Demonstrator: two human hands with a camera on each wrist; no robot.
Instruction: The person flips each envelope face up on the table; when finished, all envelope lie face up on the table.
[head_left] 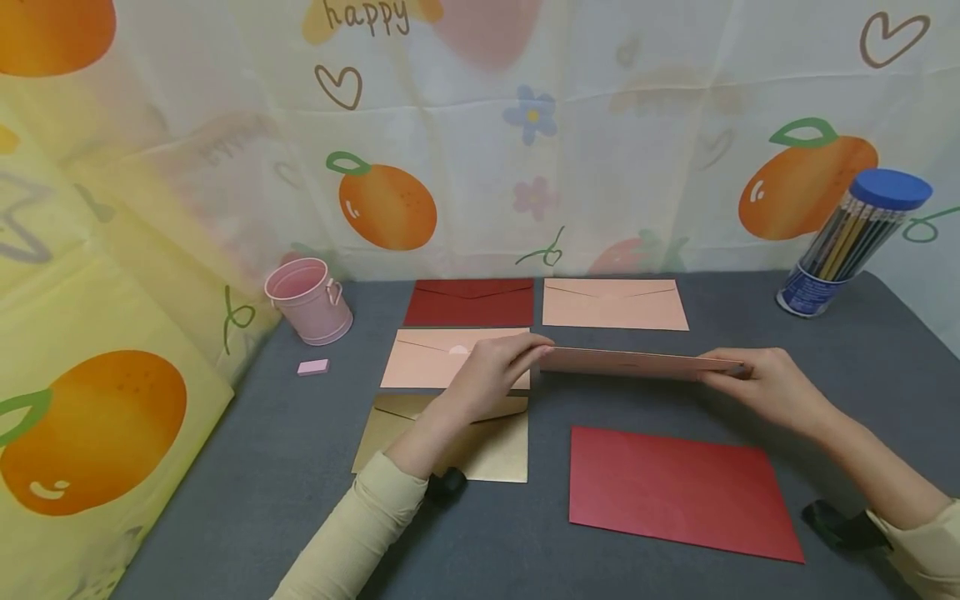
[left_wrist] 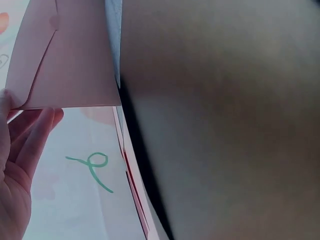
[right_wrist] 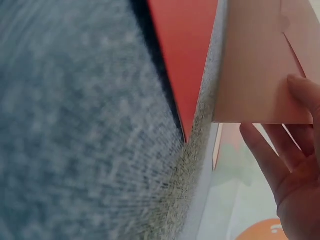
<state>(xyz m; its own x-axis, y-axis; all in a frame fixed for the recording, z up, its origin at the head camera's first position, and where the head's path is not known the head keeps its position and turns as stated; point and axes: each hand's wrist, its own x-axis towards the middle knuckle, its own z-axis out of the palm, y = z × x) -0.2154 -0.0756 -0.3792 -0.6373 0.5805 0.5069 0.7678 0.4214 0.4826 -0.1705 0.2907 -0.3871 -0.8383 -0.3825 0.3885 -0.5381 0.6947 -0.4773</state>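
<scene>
Between my two hands a pink envelope [head_left: 630, 363] is held up off the table, seen nearly edge-on in the head view. My left hand [head_left: 487, 371] pinches its left end, and my right hand [head_left: 772, 387] pinches its right end. Both wrist views show the flap side of this envelope [left_wrist: 75, 65], with thumb and fingers on either face. Below it on the table lies a red envelope [head_left: 678, 496], plain side up. Under my left arm are a gold envelope [head_left: 495, 450] and another pink envelope [head_left: 420, 358], each partly hidden.
At the back lie a dark red envelope [head_left: 468, 304] and a pale pink envelope [head_left: 615, 304]. A small pink bucket [head_left: 315, 312] and a pink eraser-like block [head_left: 312, 367] are on the left. A blue-lidded tub of pencils [head_left: 847, 242] stands at the right rear, before a patterned curtain [head_left: 465, 150].
</scene>
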